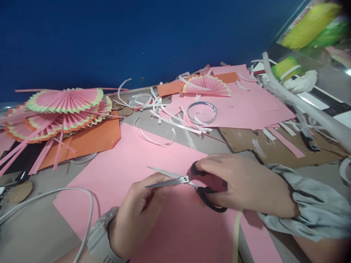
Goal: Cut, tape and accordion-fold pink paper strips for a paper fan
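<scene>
The blades of the scissors point(185, 179) are standing partly open in front of the left hand's point(139, 212) fingers, so a careless squeeze could, I judge, nip one. From the scissors, the left hand is curving half-closed at 8 o'clock; whether it is pinching anything, I cannot tell. The right hand point(238, 182), at 3 o'clock, is gripping the black handles. A pink paper sheet point(109, 164) is lying beneath. Beyond, a tape roll point(211, 107) is resting toward 1 o'clock, pleated paper fans point(67, 100) toward 10.
</scene>
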Tool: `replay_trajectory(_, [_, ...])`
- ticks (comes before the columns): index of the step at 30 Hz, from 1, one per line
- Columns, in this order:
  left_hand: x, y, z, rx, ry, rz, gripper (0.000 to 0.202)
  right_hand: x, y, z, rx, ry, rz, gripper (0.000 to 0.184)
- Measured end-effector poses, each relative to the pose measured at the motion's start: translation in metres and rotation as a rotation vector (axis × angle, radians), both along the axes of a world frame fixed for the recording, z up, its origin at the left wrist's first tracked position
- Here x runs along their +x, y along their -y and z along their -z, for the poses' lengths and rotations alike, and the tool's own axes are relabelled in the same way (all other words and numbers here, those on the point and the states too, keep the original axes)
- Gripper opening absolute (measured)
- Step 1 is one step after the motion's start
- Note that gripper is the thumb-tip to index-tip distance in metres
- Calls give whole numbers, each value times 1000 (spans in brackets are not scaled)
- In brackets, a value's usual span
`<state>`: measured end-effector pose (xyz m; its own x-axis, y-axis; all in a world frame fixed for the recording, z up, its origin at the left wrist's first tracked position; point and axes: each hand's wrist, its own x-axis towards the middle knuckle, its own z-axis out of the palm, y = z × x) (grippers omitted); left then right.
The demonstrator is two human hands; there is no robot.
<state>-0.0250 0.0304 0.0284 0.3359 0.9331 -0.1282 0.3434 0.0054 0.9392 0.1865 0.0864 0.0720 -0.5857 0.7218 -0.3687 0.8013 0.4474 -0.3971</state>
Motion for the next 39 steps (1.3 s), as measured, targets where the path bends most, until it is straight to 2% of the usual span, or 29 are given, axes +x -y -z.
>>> replay_trajectory(10, [1, -1, 0, 6, -18, -5, 29, 1, 1, 0, 11, -22, -28, 12])
replay_trajectory(18, [1, 0, 1, 10, -22, -4, 29, -1, 0, -2, -50, 25, -5, 10])
replay_trajectory(24, [2, 0, 1, 19, -39, -36, 28, 0, -1, 1, -33, 5, -30, 6])
replay_trajectory(33, [0, 1, 3, 40, -88, -71, 22, 1, 0, 4, -26, 22, -40, 11])
replay_trajectory(39, [2, 1, 1, 25, -81, -133, 25, 3, 0, 6, -11, -18, -79, 10])
